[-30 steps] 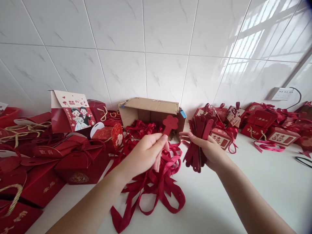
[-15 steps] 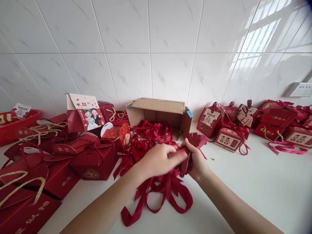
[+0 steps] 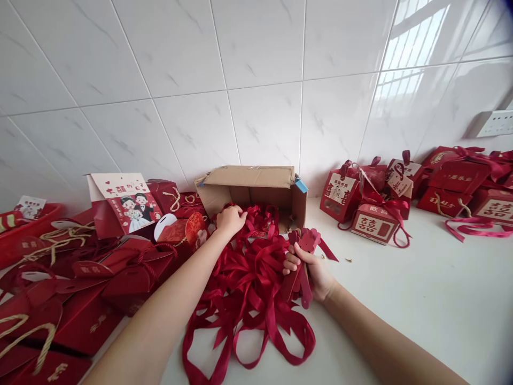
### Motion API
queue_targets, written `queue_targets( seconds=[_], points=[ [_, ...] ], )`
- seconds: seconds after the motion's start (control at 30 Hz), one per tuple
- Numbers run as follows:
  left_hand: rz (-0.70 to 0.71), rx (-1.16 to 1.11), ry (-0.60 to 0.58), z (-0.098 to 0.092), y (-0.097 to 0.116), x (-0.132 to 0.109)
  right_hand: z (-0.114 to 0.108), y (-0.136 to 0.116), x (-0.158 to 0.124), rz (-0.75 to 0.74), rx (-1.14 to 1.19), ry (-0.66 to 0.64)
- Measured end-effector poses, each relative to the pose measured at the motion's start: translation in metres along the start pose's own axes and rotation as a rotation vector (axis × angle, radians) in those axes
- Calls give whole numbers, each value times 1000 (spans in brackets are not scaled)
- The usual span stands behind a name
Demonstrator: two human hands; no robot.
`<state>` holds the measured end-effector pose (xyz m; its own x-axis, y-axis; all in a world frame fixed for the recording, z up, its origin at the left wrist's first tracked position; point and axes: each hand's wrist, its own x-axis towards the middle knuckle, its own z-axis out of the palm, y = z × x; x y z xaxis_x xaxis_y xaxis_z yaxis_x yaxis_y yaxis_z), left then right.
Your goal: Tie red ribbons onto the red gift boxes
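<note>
My right hand [image 3: 315, 271] is wrapped round a bundle of flat dark red card pieces [image 3: 308, 241] with scalloped ends, above the white counter. A strip of ribbon [image 3: 328, 249] sticks out to its right. At the mouth of an open cardboard box [image 3: 248, 175], my left hand [image 3: 231, 221] is closed over the heap of red satin ribbons [image 3: 256, 267]. Its fingertips are hidden, so what they grip cannot be seen. The ribbons spill out of the box towards me in loose loops, and the bundle is beside the heap's right edge.
Red gift boxes with rope handles [image 3: 84, 315] crowd the left side, with a cream-topped box [image 3: 122, 206] standing behind. More red boxes with ribbons [image 3: 377, 219] line the wall at right. A red basket [image 3: 34, 235] is at far left. Tiny gold bits [image 3: 349, 260] lie on the counter.
My left hand has left the card bundle and moved up and left to the ribbons at the box mouth. My right hand still holds the bundle. The view has tilted and shifted.
</note>
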<state>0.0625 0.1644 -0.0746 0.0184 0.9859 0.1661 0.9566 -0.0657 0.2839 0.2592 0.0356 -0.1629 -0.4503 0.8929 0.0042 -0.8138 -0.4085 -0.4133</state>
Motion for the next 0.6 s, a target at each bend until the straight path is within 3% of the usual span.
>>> queue_targets(
  seconds=[0.1, 0.23, 0.33, 0.47, 0.6],
  points=[
    [-65, -51, -29, 5, 3, 20, 2, -4, -1, -34, 44, -34],
    [-32, -225, 29, 1, 10, 10, 2, -7, 3, -78, 65, 18],
    [91, -448, -11, -2, 30, -20, 0, -4, 7, -106, 49, 63],
    [244, -753, -281, 5, 65, -76, 0, 0, 8, -149, -7, 98],
    [256, -921, -475, 16, 84, -114, 1, 1, 3, -131, -116, 87]
  ],
)
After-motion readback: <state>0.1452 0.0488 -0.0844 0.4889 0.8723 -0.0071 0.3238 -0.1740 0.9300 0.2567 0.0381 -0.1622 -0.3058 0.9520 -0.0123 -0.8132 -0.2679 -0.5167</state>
